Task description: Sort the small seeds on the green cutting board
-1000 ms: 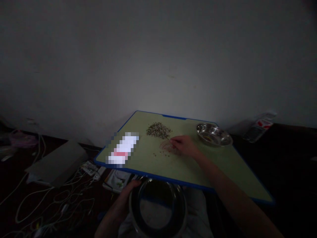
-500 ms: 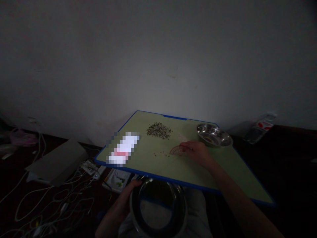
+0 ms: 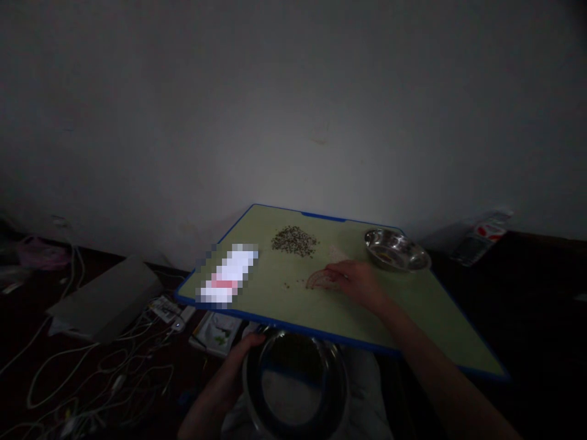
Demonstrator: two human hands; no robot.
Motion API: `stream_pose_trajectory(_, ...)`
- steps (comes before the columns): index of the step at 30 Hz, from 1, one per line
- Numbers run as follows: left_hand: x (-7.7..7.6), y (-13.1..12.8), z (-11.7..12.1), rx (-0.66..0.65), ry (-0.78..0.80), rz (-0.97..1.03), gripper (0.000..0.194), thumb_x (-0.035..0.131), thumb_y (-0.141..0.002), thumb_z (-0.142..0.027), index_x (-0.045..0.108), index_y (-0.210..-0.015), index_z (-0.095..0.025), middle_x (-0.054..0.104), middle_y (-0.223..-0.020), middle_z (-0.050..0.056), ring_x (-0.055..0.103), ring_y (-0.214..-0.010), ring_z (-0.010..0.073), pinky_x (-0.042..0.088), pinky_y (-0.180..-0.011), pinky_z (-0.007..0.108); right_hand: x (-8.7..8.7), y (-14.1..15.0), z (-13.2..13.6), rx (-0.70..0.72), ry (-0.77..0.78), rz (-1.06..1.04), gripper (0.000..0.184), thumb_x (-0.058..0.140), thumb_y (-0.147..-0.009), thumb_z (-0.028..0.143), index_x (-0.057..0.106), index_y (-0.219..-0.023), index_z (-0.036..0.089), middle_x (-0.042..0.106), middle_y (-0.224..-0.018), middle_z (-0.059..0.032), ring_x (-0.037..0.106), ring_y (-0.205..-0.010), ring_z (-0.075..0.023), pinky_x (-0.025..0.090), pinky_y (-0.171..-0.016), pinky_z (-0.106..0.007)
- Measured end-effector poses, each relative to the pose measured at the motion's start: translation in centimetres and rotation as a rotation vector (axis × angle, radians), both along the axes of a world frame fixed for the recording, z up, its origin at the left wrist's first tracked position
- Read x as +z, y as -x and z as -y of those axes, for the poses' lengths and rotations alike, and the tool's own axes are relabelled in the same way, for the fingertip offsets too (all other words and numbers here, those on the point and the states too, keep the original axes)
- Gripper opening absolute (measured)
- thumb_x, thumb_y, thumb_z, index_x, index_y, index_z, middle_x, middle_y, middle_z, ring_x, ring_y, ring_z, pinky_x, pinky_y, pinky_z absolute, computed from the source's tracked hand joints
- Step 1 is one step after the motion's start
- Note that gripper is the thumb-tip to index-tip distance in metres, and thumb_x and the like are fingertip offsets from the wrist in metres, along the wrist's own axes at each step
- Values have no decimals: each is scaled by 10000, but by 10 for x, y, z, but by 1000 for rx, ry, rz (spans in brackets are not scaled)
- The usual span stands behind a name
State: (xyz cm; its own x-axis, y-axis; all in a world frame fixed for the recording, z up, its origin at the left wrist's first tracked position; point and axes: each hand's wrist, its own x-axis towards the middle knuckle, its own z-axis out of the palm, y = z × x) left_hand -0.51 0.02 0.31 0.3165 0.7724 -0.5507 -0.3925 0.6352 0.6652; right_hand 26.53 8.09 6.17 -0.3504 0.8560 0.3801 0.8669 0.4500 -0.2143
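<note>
Pale green with a blue edge, the tabletop [image 3: 270, 308] carries most of what is in view; take the right hand [image 3: 360, 281] as the centre of the dial, with the wall [image 3: 284, 134] at twelve. Thumb and fingers of that hand are pinched closed on a clear, red-marked arc [image 3: 318, 279], which reaches toward nine o'clock, low over or touching the surface; I cannot tell which. A few loose dark grains [image 3: 287, 286] lie just beyond its curved edge, also at nine, and the main heap of grains [image 3: 293, 241] spreads at ten. At two stands a shiny steel bowl [image 3: 403, 253]. Farther out at nine is a bright, pixelated oblong [image 3: 229, 275]. Toward seven, below the tabletop's near edge, the left hand [image 3: 236, 362] grips the rim of a steel basin [image 3: 339, 385], its thumb on top and its other fingers hidden.
</note>
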Motion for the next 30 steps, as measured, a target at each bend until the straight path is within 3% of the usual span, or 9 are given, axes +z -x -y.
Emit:
stream_pose_trajectory(12,-5,1,-2,-24,54,7,212,584,-680,-318,700,-694,-142,721,-596,19,640,-613,173,449,-669,270,0,-2,1,31,22,-14,260,448,-844,233,695,-924,228,699,-911,-51,640,-784,-192,470,-694,-294)
stream_pose_trajectory(21,6,-2,1,57,53,-19,176,618,-653,-305,678,-575,-159,704,-544,-1,624,-565,159,446,-613,255,3,-3,9,36,58,-56,246,470,-838,263,700,-916,224,704,-880,-53,641,-764,-183,467,-693,-284)
stream_pose_trajectory(30,13,-6,2,35,24,2,193,574,-682,-272,696,-599,-146,707,-547,9,622,-563,152,447,-615,245,9,9,35,95,66,-17,280,421,-872,273,685,-933,204,696,-824,-56,619,-716,-165,442,-648,-268)
